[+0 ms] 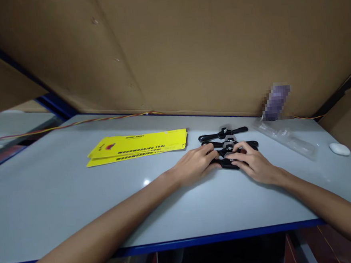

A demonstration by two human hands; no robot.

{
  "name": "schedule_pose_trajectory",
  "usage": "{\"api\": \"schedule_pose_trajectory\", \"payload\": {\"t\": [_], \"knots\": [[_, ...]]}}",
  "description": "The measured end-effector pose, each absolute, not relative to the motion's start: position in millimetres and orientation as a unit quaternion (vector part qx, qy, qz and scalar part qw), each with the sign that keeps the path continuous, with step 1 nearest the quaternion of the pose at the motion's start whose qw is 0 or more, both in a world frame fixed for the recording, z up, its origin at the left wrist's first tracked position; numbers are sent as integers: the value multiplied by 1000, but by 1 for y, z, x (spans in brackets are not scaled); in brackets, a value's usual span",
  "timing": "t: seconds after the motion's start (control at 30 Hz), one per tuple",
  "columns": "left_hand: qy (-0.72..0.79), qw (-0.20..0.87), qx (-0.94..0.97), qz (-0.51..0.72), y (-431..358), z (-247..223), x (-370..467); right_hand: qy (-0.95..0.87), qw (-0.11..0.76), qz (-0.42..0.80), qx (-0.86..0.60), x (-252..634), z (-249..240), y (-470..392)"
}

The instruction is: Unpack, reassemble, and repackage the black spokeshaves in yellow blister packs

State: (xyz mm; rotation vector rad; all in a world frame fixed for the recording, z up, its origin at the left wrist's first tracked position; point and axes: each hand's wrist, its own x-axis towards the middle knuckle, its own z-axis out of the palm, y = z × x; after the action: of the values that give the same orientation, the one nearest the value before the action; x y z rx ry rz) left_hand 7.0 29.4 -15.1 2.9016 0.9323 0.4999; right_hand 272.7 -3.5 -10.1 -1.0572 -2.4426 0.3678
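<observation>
I stood in the room and saw the black near tools [229,164] lying right of the middle of the table [157,213], well inside its near edge, with the far tool [223,134] behind them toward the far edge. The left hand [197,162] was closed on the left ends of the near tools, thumb on the near side. The right hand [254,162] had its fingers bent and spread over their right part; whether it gripped, I could not tell. In my judgement, this aligning needed light, equal pressure from both sides, handles parallel, and fingertips away from the metal at the centre, because it could be sharp. Left of the hands, two yellow cards [140,144] overlapped toward the far edge; they left the tools free, but a wide movement of the left wrist could push them. Toward the far right corner lay a clear plastic pack [296,141], near the right ends of the tools, so it limited the space there. A white mouse [339,149] was well apart, by the right edge.
</observation>
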Motion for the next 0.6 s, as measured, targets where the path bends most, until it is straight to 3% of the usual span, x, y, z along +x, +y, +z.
{"api": "schedule_pose_trajectory", "payload": {"t": [0.27, 0.43, 0.6], "knots": [[328, 24, 932, 153, 28, -12, 5, -866, 311, 176, -350, 272, -13, 1], [340, 58, 925, 158, 27, -10, 5, -853, 275, 175, -407, 268, -7, -4], [353, 104, 916, 160, 27, -9, 5, -799, 349, 206, -444, 267, -9, 0]]}}
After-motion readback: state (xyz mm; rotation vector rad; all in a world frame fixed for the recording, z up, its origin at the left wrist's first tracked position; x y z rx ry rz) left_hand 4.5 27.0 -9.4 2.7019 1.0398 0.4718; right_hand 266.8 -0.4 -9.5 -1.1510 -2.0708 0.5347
